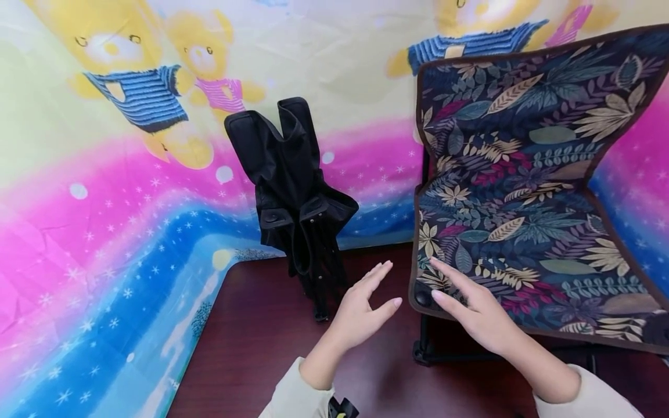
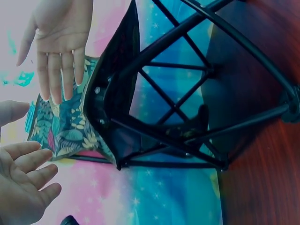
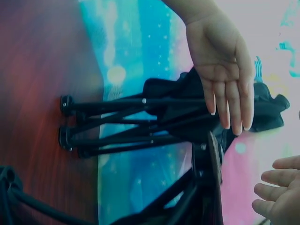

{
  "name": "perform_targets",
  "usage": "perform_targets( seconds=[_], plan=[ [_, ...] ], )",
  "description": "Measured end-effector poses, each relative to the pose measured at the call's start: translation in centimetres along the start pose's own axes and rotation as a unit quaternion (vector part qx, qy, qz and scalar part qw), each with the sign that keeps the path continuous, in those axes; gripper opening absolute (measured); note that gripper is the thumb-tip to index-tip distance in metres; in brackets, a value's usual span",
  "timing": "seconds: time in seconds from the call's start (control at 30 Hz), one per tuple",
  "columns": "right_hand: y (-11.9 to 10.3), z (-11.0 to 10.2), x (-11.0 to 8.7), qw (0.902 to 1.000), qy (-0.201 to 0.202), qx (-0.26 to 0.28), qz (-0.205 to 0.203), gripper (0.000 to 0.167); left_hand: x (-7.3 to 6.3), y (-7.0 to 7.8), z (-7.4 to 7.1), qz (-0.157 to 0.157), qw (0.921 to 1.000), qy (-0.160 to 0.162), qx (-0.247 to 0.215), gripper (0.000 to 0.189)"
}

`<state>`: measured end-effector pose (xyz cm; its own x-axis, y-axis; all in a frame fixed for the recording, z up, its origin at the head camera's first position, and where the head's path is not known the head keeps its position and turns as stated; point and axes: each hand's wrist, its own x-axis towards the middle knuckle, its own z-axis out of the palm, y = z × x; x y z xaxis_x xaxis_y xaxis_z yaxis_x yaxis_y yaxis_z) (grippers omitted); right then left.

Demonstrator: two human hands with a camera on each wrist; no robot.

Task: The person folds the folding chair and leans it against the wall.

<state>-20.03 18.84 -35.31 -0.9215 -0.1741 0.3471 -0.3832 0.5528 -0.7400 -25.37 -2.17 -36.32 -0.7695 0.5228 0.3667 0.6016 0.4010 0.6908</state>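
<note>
Standing unfolded on the dark-red surface, the leaf-patterned chair has the right hand by its front corner and the left hand nearby, fingers extended and holding nothing; a folded black chair stands leftward

From where I stand, I see both arms of the person reaching forward, with the hands well apart. The left hand has its fingers extended and close together, inclined toward the right hand; its thumb stands away from them. The right hand inclines toward the left in similar manner, its thumb also separate. The palms turn inward. Pale sleeves leave both wrists bare.
</note>
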Motion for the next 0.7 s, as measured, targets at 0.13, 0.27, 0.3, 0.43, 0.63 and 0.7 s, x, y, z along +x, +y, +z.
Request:
perform_targets(
  seconds=[0.13, 0.27, 0.3, 0.43, 0.63, 0.7],
  plan=[
    [0.1, -0.9, -0.7, 0.9998, 0.006, -0.006, 0.019, 0.049, 0.2, 0.3, 0.7, 0.007, 0.9999, -0.01, 0.004, 0.055],
    [0.3, -1.6, -1.3, 0.999, 0.008, -0.014, 0.041, 0.05, 0.3, 0.4, 1.3, 0.011, 0.9997, -0.018, 0.013, 0.056],
    [0.3, -1.7, -1.5, 0.9986, 0.01, -0.024, 0.046, 0.05, 0.4, 0.4, 1.4, 0.011, 0.9996, -0.02, 0.017, 0.055],
    [0.7, -2.2, -2.1, 0.9965, 0.022, -0.045, 0.067, 0.05, 0.5, 0.7, 1.9, 0.012, 0.9992, -0.032, 0.023, 0.054],
    [1.2, -3.0, -2.8, 0.995, 0.034, -0.059, 0.074, 0.051, 0.8, 1.2, 2.3, 0.02, 0.998, -0.051, 0.03, 0.053],
    [1.3, -3.2, -3.0, 0.9954, 0.033, -0.055, 0.071, 0.051, 0.8, 1.3, 2.4, 0.02, 0.9977, -0.056, 0.032, 0.053]
  ],
)
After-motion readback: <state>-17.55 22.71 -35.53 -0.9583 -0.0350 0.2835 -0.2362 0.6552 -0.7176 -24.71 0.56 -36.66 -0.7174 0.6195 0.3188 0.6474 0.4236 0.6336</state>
